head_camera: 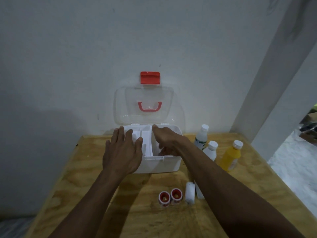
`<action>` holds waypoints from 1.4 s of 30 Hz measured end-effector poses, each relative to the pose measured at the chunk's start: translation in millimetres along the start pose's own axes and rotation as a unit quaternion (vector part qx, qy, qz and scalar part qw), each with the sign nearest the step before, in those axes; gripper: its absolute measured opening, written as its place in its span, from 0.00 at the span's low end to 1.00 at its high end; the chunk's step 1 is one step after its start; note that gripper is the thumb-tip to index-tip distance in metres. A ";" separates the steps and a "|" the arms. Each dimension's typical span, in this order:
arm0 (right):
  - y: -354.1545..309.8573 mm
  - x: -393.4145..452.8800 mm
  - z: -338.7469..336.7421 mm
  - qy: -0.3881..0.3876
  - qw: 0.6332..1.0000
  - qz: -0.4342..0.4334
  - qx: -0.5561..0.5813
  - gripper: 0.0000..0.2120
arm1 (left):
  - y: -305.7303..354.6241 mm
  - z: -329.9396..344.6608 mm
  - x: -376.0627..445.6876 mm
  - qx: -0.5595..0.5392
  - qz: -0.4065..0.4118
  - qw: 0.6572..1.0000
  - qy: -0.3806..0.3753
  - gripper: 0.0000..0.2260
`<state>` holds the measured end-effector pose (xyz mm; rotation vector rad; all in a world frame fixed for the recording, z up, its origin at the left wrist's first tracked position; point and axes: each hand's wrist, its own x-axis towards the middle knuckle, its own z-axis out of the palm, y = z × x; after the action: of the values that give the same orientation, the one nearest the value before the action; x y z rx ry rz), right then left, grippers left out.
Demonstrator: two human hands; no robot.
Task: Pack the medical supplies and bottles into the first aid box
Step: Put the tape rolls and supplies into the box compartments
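On the table [106,212], against the wall, the box [161,164] stands with its clear lid [144,103] up and its red latch [150,77] at the top. At its left, the left hand [122,152] lies flat over the rim, fingers [129,134] spread and holding nothing. Inside, a white divided tray [145,136] sits under both hands. The right hand [165,140] reaches into the right half, fingers curled down; whether they grip anything I cannot tell. Nearer the person lie two red-capped jars [170,198] and a white roll [190,192]; three bottles [211,149] stand to the right of the box, none packed. My guess: the tray is being readied. Next calls for clearing it, then fetching a bottle.
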<state>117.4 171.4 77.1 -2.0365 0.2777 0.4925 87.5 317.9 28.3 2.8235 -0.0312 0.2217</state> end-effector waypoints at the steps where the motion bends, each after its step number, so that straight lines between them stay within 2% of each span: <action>1: -0.5 0.1 2.0 -0.007 1.000 0.000 0.006 0.26 | -0.1 0.5 0.3 0.003 0.000 1.000 0.000 0.28; 16: 3.1 27.6 16.2 -0.044 0.998 -0.009 0.053 0.31 | -2.9 2.7 2.2 0.014 0.012 1.000 -0.004 0.28; 27: 0.2 24.7 14.0 -0.032 0.999 -0.015 0.030 0.29 | -3.5 2.5 3.7 0.015 0.011 1.000 -0.009 0.28; 36: 0.5 -12.0 -4.4 0.032 0.996 -0.078 -0.010 0.27 | -0.7 -0.3 3.7 0.004 -0.008 1.000 -0.016 0.28; 39: 7.7 -28.5 -15.5 0.073 0.988 -0.135 -0.032 0.24 | 1.6 -3.4 0.0 0.010 -0.012 1.000 0.001 0.28; 42: 19.5 -52.1 -28.6 0.137 0.959 -0.224 -0.105 0.23 | 5.5 -7.0 -6.4 0.027 -0.010 0.999 0.044 0.30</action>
<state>69.8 136.5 97.9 -2.2885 -0.0807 -0.0461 79.9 314.8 35.5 2.8630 0.0219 0.3458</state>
